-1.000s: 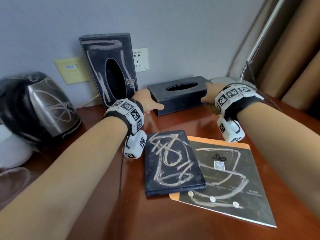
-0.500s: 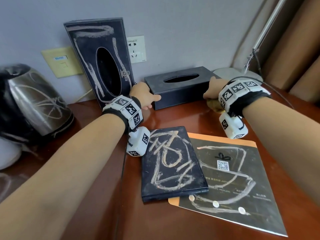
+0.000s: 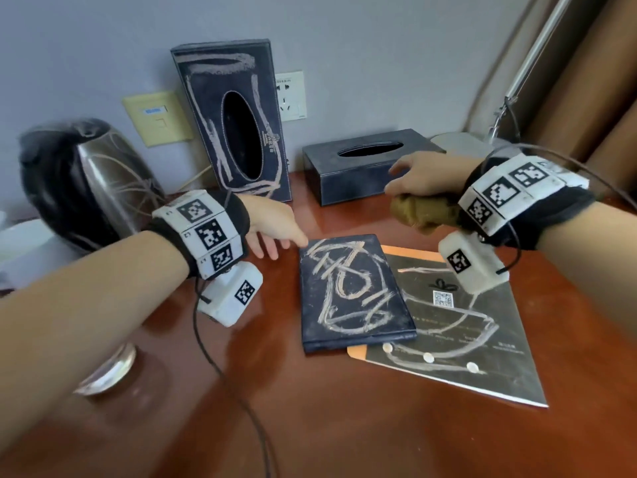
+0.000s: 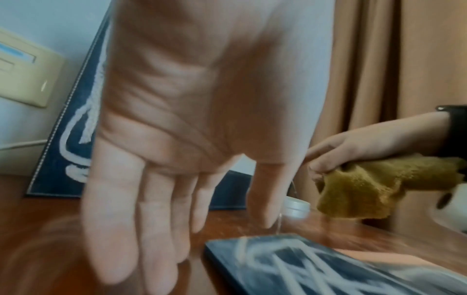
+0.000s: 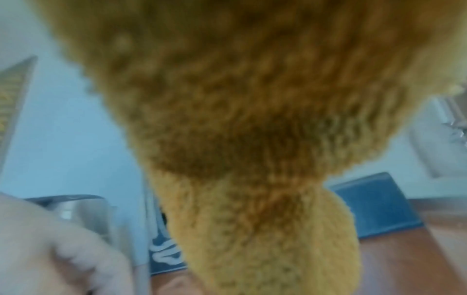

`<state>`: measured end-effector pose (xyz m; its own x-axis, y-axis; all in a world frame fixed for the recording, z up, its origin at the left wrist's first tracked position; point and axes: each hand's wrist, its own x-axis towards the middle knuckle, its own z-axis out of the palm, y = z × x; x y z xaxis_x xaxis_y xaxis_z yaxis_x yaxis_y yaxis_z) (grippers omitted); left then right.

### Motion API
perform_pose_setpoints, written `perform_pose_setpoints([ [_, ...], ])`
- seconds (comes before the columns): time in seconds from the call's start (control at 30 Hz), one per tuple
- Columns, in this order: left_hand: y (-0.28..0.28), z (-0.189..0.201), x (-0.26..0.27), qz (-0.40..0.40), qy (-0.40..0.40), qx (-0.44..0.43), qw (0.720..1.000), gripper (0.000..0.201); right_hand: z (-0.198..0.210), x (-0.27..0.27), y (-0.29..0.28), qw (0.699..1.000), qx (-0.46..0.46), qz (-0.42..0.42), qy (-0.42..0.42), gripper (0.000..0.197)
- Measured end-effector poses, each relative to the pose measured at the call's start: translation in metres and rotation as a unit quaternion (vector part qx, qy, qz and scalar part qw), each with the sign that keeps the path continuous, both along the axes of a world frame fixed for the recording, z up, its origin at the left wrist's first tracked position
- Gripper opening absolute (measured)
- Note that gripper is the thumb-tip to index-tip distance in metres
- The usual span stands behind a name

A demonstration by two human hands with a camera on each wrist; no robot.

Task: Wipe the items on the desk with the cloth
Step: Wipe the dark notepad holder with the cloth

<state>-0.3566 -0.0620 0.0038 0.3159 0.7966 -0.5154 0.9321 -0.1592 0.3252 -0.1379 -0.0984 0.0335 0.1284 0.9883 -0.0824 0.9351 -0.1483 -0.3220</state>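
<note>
Both hands have drawn back from the flat tissue box point(image 3: 365, 163) toward the chalk-marked notebook point(image 3: 351, 288). Left hand point(image 3: 272, 225) spread, fingers straight, tips just beside the notebook's far-left corner, low over the surface point(image 3: 344, 426). Right hand point(image 3: 427, 175) grips the bunched mustard cloth point(image 3: 424, 210), held above the notebook's far edge. Judged step: starting on the notebook. Next: steady the cover, lower the cloth, rub across the scribbles.

Grey-blue wall point(image 3: 379, 46) w/ socket point(image 3: 291, 96) behind red-brown wood desk point(image 3: 344, 426); tan curtain point(image 3: 586, 81) at right.
</note>
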Motion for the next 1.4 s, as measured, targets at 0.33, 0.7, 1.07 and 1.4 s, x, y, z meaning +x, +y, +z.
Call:
perform_pose_setpoints([
  [0.33, -0.063, -0.018, -0.011, 0.138, -0.186, -0.121, 0.965, 0.01, -0.041, -0.034, -0.069, 0.998, -0.05, 0.022, -0.038, 0.048],
  [0.7, -0.094, -0.026, -0.003, 0.267, -0.425, -0.108, 0.858, 0.02, -0.043, -0.035, -0.095, 0.995, -0.096, -0.028, -0.023, 0.07],
  [1.07, -0.129, -0.049, -0.036, 0.272, -0.601, -0.062, 0.749, 0.018, -0.027, -0.048, -0.107, 0.959, 0.217, -0.016, 0.181, 0.05],
  [1.4, -0.127, -0.068, -0.05, 0.258, -0.609, -0.034, 0.749, 0.014, -0.036, -0.079, -0.105, 0.984, 0.086, 0.152, -0.019, 0.066],
])
